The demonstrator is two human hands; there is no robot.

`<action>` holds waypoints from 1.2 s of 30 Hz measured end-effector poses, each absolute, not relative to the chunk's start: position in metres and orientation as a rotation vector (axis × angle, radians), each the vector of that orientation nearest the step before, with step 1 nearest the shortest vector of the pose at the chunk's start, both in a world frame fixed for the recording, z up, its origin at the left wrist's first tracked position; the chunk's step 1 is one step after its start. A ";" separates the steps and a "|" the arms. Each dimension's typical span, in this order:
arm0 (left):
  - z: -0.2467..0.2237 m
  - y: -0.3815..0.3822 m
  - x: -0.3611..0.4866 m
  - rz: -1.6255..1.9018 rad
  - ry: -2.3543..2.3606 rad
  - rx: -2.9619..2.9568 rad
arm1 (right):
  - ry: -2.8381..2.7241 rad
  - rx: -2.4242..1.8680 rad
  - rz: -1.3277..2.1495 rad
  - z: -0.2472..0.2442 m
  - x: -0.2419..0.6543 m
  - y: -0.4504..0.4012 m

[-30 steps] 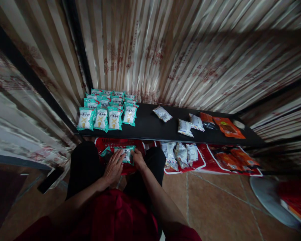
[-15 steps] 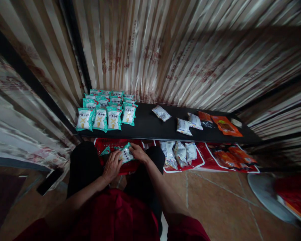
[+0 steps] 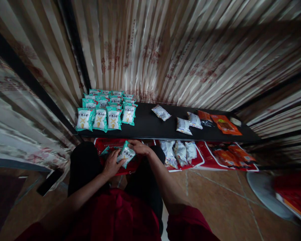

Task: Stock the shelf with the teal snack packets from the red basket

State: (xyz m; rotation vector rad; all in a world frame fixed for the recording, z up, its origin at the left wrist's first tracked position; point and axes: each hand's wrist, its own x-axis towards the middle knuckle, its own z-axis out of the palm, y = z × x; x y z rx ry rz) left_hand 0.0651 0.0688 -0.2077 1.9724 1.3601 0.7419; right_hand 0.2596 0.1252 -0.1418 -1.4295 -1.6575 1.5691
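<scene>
Between my hands, above a red basket, is a teal and white snack packet, tilted. My left hand grips its left edge, the thumb near its lower part. At its upper right corner my right hand holds on with bent fingers. Rows of matching teal packets stand upright on the left end of a black shelf. Part of another teal packet shows in the basket beside my left hand.
Silver-white packets and orange packets lie on the shelf's middle and right. Below are baskets of white packets and orange packets. A phone lies low left; a grey stool stands right.
The held packet has turned more upright between my hands. My right hand has moved slightly up, and my left hand has shifted its grip along the packet's edge.
</scene>
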 end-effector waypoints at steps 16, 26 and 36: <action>-0.188 0.074 0.060 0.709 1.343 1.517 | -1.742 -1.414 1.156 -0.127 0.251 0.124; -0.173 0.090 0.070 0.823 1.470 1.289 | -1.441 -1.607 0.848 -0.142 0.256 0.094; -0.156 0.101 0.089 0.875 1.399 1.199 | -1.175 -1.402 1.473 -0.143 0.250 0.069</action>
